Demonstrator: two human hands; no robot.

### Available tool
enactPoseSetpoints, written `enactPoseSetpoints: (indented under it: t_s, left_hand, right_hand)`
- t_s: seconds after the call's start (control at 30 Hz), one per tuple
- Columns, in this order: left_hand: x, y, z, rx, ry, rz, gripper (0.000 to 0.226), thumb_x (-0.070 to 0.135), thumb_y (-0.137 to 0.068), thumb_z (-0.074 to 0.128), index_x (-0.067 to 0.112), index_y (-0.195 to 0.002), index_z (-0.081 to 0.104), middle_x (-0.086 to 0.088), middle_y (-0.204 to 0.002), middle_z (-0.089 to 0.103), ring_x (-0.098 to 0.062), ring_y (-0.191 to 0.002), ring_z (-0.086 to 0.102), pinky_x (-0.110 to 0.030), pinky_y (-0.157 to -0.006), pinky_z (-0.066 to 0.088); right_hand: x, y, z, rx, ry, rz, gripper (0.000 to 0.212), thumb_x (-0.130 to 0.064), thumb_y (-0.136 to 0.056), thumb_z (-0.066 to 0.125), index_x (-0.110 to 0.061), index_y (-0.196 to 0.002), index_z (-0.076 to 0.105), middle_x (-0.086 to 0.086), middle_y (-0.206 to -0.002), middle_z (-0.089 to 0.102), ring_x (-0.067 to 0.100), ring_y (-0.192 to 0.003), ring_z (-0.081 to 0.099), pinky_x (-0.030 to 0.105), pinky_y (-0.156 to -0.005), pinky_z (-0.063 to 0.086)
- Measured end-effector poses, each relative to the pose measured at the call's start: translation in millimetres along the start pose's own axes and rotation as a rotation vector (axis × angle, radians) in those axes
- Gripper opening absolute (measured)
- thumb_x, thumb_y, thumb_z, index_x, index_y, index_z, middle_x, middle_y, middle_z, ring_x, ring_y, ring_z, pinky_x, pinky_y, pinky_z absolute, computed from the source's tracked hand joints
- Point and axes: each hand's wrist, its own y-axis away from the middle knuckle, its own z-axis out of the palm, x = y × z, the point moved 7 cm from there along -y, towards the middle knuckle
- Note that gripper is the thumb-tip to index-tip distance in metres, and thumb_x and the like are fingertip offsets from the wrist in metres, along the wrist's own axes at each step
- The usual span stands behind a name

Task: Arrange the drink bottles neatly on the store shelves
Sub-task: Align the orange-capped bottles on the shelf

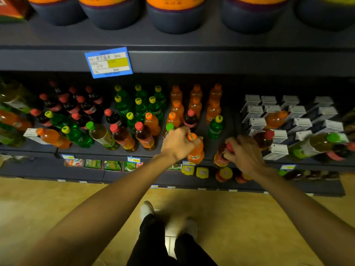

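Observation:
My left hand point(177, 144) grips the neck of an orange soda bottle point(196, 152) with an orange cap at the front edge of the middle shelf point(107, 150). A green-capped bottle point(169, 127) shows just behind that hand. My right hand point(243, 152) is closed around the top of a red-capped bottle of amber drink point(221, 158), also at the shelf's front. Rows of red-capped dark cola bottles point(86, 106), yellow-capped green bottles point(140, 104) and orange bottles point(196, 104) stand further back, with several mixed bottles in the front row.
White cartons point(299, 123) fill the right of the shelf, with stray bottles lying on them. Large orange-labelled jugs point(174, 18) stand on the shelf above, which carries a blue price tag point(109, 62). Small packs sit on the lower shelf point(113, 166). My feet stand on a tan floor point(57, 204).

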Motion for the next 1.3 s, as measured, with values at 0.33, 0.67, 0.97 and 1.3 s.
enactPoseSetpoints:
  t_s: [0.33,0.67,0.97,1.3]
  left_hand:
    - [33,-41,74,-0.156,-0.099,0.005,0.033,0.049,-0.079,0.066,0.017,-0.085,0.062,-0.008,-0.088,0.064,-0.028,-0.086,0.063,-0.037,-0.073,0.055]
    - [28,-70,121,-0.152,-0.216,-0.103,0.046,0.042,-0.084,0.066,0.004,-0.109,0.061,-0.018,-0.111,0.059,-0.035,-0.104,0.058,-0.040,-0.082,0.050]
    - [18,-76,138,-0.150,-0.177,-0.187,0.038,0.034,-0.088,0.062,0.002,-0.109,0.061,-0.019,-0.113,0.059,-0.035,-0.104,0.058,-0.040,-0.082,0.049]
    - [13,-67,128,-0.222,-0.139,-0.147,0.035,0.025,-0.084,0.063,0.008,-0.114,0.057,-0.017,-0.111,0.061,-0.034,-0.103,0.060,-0.041,-0.086,0.052]
  right_hand:
    - [12,33,4,0.093,0.024,-0.048,0.030,-0.028,-0.066,0.075,-0.009,-0.088,0.067,0.016,-0.066,0.055,0.035,-0.059,0.056,0.037,-0.057,0.047]
    - [21,49,13,0.086,-0.081,0.089,0.039,-0.042,-0.072,0.046,-0.015,-0.090,0.067,0.012,-0.072,0.058,0.034,-0.066,0.057,0.035,-0.062,0.045]
    - [22,56,24,0.079,-0.116,0.093,0.038,-0.041,-0.070,0.048,-0.016,-0.092,0.066,0.012,-0.075,0.057,0.034,-0.070,0.057,0.038,-0.062,0.048]
    - [4,52,9,0.101,-0.089,-0.062,0.027,-0.029,-0.072,0.058,-0.012,-0.092,0.066,0.011,-0.075,0.058,0.031,-0.069,0.057,0.035,-0.060,0.047]
